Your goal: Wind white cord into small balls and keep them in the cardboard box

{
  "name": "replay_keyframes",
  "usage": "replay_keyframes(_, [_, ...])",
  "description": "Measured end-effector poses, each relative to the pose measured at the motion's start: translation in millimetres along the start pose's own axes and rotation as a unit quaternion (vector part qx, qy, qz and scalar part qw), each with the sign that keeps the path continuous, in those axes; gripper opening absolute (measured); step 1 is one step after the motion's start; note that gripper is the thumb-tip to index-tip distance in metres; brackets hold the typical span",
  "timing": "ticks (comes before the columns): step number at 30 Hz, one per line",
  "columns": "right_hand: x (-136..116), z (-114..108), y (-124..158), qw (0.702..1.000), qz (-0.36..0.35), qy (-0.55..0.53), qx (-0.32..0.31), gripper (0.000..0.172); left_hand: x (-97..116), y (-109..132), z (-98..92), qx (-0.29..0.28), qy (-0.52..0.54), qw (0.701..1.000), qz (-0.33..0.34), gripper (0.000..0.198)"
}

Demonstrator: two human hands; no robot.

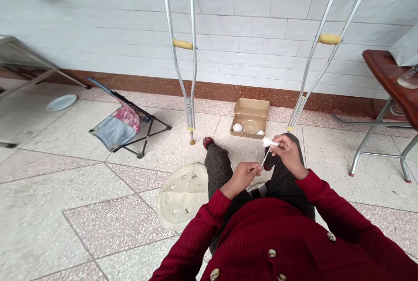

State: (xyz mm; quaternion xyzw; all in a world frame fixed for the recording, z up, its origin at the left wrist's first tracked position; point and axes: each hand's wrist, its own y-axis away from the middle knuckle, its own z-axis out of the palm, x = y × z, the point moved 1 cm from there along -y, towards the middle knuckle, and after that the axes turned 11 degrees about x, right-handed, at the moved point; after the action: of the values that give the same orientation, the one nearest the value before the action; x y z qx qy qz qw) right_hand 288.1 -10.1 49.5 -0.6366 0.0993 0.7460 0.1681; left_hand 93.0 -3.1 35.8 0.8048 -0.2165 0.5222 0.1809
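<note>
My right hand (pixel 287 152) pinches a small white yarn bundle (pixel 267 142) above my right knee. From the bundle a white strand (pixel 265 158) runs down to my left hand (pixel 244 177), whose thumb and fingers are closed on it. The strand is stretched straight between the two hands. Past the hands, an open cardboard box (pixel 250 134) sits on the floor by the wall. Inside it lie a ball of white yarn (pixel 237 128), a smaller white piece (pixel 260 133) and a loose curl of yarn.
Two crutches, a left one (pixel 190 111) and a right one (pixel 298 109), lean against the tiled wall. A folding chair (pixel 119 126) stands at left, near a white plate (pixel 62 103). A round pale mat (pixel 168 185) lies beside my left leg. At right is a reddish-brown stool (pixel 380 61).
</note>
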Motion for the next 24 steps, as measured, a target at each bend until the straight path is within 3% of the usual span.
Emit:
replay_keyframes(5, [-1,5,-1,0.996,0.065,-0.059,0.033,0.027,-11,-4,0.8,0.013,0.051,0.998,-0.041,0.036])
replay_keyframes(8, [1,8,4,0.993,0.089,-0.07,0.026,0.027,-16,-7,2.4,0.012,0.148,0.986,-0.069,0.031])
replay_keyframes(12, [3,12,9,0.991,0.104,-0.079,0.025,0.027,-13,-12,4.6,-0.003,0.252,0.964,-0.084,0.062])
replay_keyframes(18, [2,12,9,0.979,0.166,-0.114,0.021,0.025,-17,-15,3.2,0.015,0.217,0.971,-0.096,0.045])
replay_keyframes(24, [2,13,10,0.954,0.257,-0.15,0.021,0.027,-19,-26,-2.6,0.066,0.205,0.975,-0.053,0.038])
